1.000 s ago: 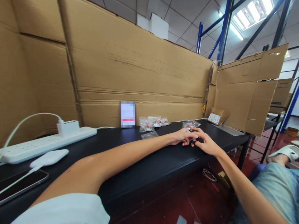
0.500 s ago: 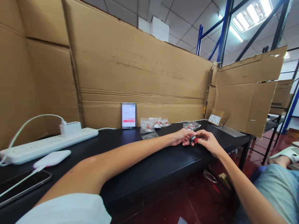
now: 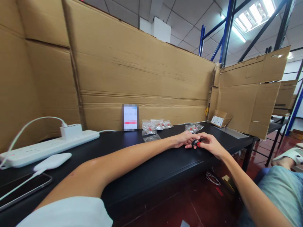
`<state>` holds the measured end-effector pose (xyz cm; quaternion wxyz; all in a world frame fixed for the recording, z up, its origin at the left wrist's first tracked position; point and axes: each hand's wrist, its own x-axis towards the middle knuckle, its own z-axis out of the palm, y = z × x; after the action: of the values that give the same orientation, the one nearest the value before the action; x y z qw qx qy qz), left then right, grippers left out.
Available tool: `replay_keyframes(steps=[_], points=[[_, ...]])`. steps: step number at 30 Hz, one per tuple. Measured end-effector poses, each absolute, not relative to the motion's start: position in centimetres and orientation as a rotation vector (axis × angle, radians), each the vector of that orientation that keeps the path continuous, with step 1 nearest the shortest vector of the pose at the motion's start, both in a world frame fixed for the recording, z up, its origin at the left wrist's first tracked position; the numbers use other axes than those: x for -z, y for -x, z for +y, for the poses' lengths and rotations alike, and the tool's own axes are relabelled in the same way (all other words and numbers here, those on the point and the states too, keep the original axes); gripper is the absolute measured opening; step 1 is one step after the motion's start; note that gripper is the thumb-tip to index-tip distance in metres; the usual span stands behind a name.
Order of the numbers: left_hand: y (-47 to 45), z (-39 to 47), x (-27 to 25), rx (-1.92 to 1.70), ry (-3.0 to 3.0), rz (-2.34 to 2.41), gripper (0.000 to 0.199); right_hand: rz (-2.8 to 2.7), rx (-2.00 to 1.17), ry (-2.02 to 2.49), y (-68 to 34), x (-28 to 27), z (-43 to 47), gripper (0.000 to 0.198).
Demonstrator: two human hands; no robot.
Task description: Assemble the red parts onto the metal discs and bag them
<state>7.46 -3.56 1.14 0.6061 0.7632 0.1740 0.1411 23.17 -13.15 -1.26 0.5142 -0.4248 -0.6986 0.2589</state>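
Above the black table, both hands meet around a small black-and-red object (image 3: 196, 143) whose kind I cannot make out. My left hand (image 3: 186, 139) is closed on its left side, fingers curled. From the right, my right hand (image 3: 210, 144) pinches it between thumb and fingers, partly covering it. Just behind the hands lies a clear plastic bag (image 3: 194, 127) with red bits in it. Farther left, several clear bags (image 3: 157, 125) with red and silvery contents are heaped by the cardboard. A flat clear bag (image 3: 151, 137) lies in front of that heap.
A screen (image 3: 130, 117) leans on the cardboard wall (image 3: 142, 69). At left are a white power strip (image 3: 54, 148), a white power bank (image 3: 52, 161) and a phone (image 3: 26, 189). A brown package (image 3: 221, 119) sits at the table's far right. Someone's leg (image 3: 281, 192) shows lower right.
Both hands stay in nearly the same place. The small black-and-red object has turned slightly between the fingers, and the right hand's fingers have shifted a little.
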Motion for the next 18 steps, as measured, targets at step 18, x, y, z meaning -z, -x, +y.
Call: replay_keyframes(steps=[18], points=[[-7.58, -3.25, -0.9, -0.308, -1.802, 0.395, 0.039, -1.59, -0.812, 0.937, -23.35, 1.0, -13.68, 0.029]])
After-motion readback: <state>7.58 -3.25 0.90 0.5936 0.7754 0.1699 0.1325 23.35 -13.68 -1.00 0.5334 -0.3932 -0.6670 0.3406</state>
